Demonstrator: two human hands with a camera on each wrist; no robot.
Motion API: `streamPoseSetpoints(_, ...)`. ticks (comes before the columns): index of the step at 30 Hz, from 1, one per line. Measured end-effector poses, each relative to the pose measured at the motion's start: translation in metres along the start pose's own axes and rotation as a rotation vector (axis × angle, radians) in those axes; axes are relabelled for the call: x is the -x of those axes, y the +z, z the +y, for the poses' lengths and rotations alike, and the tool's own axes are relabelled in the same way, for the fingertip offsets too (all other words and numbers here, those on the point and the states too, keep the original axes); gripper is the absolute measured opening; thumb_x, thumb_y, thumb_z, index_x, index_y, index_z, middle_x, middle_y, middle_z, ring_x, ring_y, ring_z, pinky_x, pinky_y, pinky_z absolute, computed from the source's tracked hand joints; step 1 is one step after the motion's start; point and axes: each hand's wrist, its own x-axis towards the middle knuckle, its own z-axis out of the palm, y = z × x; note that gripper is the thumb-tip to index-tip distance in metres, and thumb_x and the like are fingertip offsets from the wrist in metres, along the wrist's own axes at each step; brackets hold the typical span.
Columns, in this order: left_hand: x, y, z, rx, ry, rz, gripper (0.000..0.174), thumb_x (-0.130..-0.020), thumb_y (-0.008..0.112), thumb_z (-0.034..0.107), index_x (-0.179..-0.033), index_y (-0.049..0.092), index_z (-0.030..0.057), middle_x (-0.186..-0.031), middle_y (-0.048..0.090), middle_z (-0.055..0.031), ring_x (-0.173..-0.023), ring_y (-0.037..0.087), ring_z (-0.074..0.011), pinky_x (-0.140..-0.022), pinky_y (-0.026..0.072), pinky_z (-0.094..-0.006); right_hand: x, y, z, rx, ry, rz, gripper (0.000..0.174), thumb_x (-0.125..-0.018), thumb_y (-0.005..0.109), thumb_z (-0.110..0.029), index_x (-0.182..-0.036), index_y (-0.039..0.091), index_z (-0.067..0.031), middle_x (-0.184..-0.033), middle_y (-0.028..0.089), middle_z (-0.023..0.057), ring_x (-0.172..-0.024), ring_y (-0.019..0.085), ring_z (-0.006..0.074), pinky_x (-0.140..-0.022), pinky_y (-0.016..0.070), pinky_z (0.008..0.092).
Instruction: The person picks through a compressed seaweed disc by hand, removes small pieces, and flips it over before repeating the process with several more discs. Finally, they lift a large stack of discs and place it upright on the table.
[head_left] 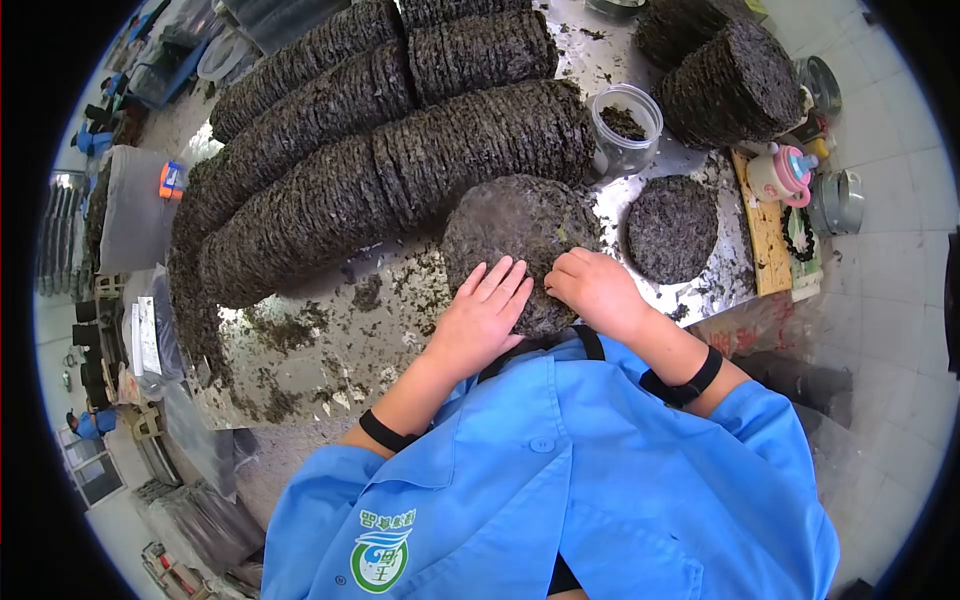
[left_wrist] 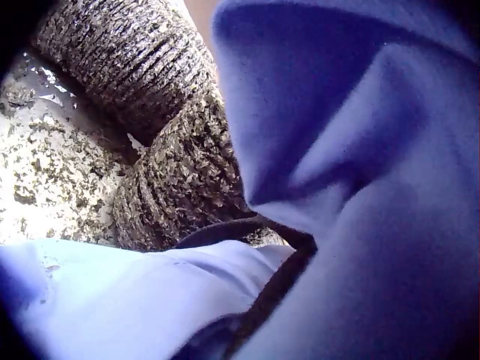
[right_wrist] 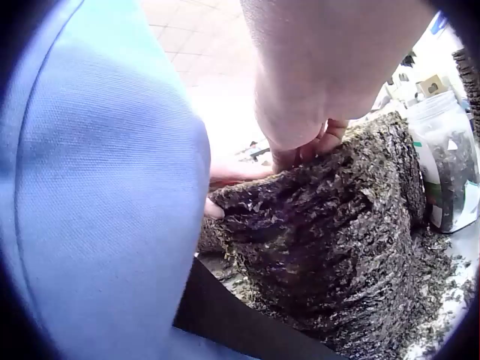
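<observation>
A stack of round dried seaweed cakes (head_left: pixel 512 218) stands upright in front of the person, its dark flaky side showing large in the right wrist view. My left hand (head_left: pixel 487 308) rests on the top cake with fingers straight and slightly spread. Beside it, my right hand (head_left: pixel 598 290) has its fingers bent, thumb and fingertips pinching at the cake's surface. From the right wrist, the bent fingers (right_wrist: pixel 328 139) show on the top edge, with part of the left hand beyond. Sleeve cloth fills much of the left wrist view and hides that hand.
Long rows of seaweed cakes (head_left: pixel 470 150) lie on the metal table (head_left: pixel 345 370) at left and back. A clear jar (head_left: pixel 643 155) holding seaweed scraps and a low round cake (head_left: pixel 672 230) sit right. Beyond are a wooden board (head_left: pixel 765 235) and a pink-and-white bottle (head_left: pixel 778 178).
</observation>
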Motion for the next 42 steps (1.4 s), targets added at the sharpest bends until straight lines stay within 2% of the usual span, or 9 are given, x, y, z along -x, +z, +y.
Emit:
streamPoseSetpoints(8, -0.004, -0.007, 0.004, -0.05, 0.012, -0.083, 0.07, -0.069, 0.072, 0.031, -0.127, 0.047, 0.0002, -0.137, 0.041, -0.0166, -0.131, 0.033, -0.0312, -0.108, 0.0258, -0.0463, -0.021, -0.003, -0.014, 0.166, 0.084, -0.21, 0.005, -0.071, 0.059, -0.011, -0.075, 0.058, -0.0077, -0.078, 0.054, 0.0068, -0.077, 0.057, 0.0243, -0.061, 0.0486, 0.0373)
streamPoseSetpoints(11, -0.003, -0.016, 0.003, -0.035, 0.032, -0.072, 0.071, -0.069, 0.072, 0.031, -0.127, 0.047, 0.0006, -0.136, 0.042, -0.0166, -0.131, 0.033, -0.0319, -0.108, 0.0267, -0.0463, -0.033, -0.043, 0.015, -0.364, 0.393, 0.036, 0.009, -0.076, 0.06, -0.015, -0.078, 0.06, -0.0064, -0.079, 0.059, 0.0124, -0.077, 0.06, 0.0306, -0.067, 0.049, 0.0405)
streamPoseSetpoints(15, -0.002, -0.042, -0.002, 0.016, 0.098, 0.071, 0.068, -0.063, 0.076, 0.023, -0.122, 0.052, 0.0, -0.13, 0.05, -0.0169, -0.124, 0.044, -0.0317, -0.104, 0.035, -0.0443, -0.059, -0.092, 0.092, 0.02, 0.492, 0.454, 0.007, -0.08, 0.059, -0.012, -0.082, 0.059, -0.0056, -0.081, 0.06, 0.0126, -0.077, 0.059, 0.0323, -0.066, 0.0471, 0.0391)
streamPoseSetpoints(17, 0.0, -0.061, -0.01, 0.068, 0.086, 0.406, 0.06, -0.065, 0.072, 0.017, -0.119, 0.054, 0.0, -0.126, 0.054, -0.0165, -0.118, 0.051, -0.0318, -0.098, 0.0411, -0.0419, -0.058, -0.085, 0.152, 0.214, 0.512, 0.388, 0.013, -0.085, 0.056, -0.016, -0.089, 0.061, -0.0049, -0.083, 0.06, 0.0146, -0.08, 0.059, 0.0336, -0.069, 0.0457, 0.0408)
streamPoseSetpoints(22, 0.01, -0.076, -0.025, 0.801, -0.432, 0.947, 0.028, -0.088, 0.059, 0.019, -0.108, 0.056, -0.0001, -0.111, 0.062, -0.0109, -0.102, 0.06, -0.0237, -0.089, 0.0478, -0.0369, -0.068, -0.082, 0.121, -0.258, 0.72, 0.418, 0.015, -0.084, 0.062, -0.018, -0.087, 0.067, -0.0035, -0.077, 0.067, 0.0112, -0.07, 0.063, 0.0209, -0.065, 0.048, 0.0293)
streamPoseSetpoints(24, 0.003, -0.081, -0.03, 1.661, -0.544, 1.192, 0.027, -0.096, 0.049, 0.025, -0.108, 0.055, 0.0017, -0.109, 0.061, -0.0073, -0.1, 0.059, -0.0196, -0.089, 0.0478, -0.0368, -0.069, -0.073, 0.081, -0.944, 0.645, 0.382, 0.026, -0.089, 0.057, -0.015, -0.11, 0.059, 0.0009, -0.096, 0.065, 0.0048, -0.081, 0.059, 0.0118, -0.07, 0.0478, 0.0258)
streamPoseSetpoints(26, 0.004, -0.075, -0.03, 1.77, -0.558, 1.155, 0.026, -0.096, 0.049, 0.024, -0.11, 0.054, 0.0024, -0.111, 0.061, -0.0077, -0.101, 0.059, -0.0197, -0.09, 0.0475, -0.0369, -0.069, -0.069, 0.042, -1.334, 0.586, 0.295, 0.04, -0.092, 0.053, -0.018, -0.127, 0.047, -0.0012, -0.114, 0.059, 0.0081, -0.099, 0.056, 0.0138, -0.083, 0.0474, 0.0292)
streamPoseSetpoints(32, 0.008, -0.065, -0.011, 1.962, -0.65, 1.0, 0.035, -0.091, 0.057, 0.029, -0.116, 0.053, 0.0043, -0.116, 0.058, -0.0075, -0.107, 0.056, -0.0216, -0.095, 0.0444, -0.0408, -0.053, -0.053, -0.003, -1.72, 0.63, 0.31, 0.04, -0.086, 0.063, -0.012, -0.122, 0.049, -0.001, -0.114, 0.059, 0.0057, -0.103, 0.056, 0.0129, -0.092, 0.044, 0.0305)
streamPoseSetpoints(42, 0.009, -0.051, 0.014, 2.129, -0.588, 0.781, 0.039, -0.091, 0.056, 0.03, -0.122, 0.05, 0.0069, -0.121, 0.056, -0.0077, -0.11, 0.054, -0.0251, -0.094, 0.044, -0.0444, -0.007, -0.045, -0.014, -1.699, 0.707, 0.494, 0.033, -0.086, 0.061, -0.007, -0.118, 0.051, -0.0003, -0.111, 0.061, 0.0072, -0.099, 0.059, 0.0149, -0.089, 0.0465, 0.0315)
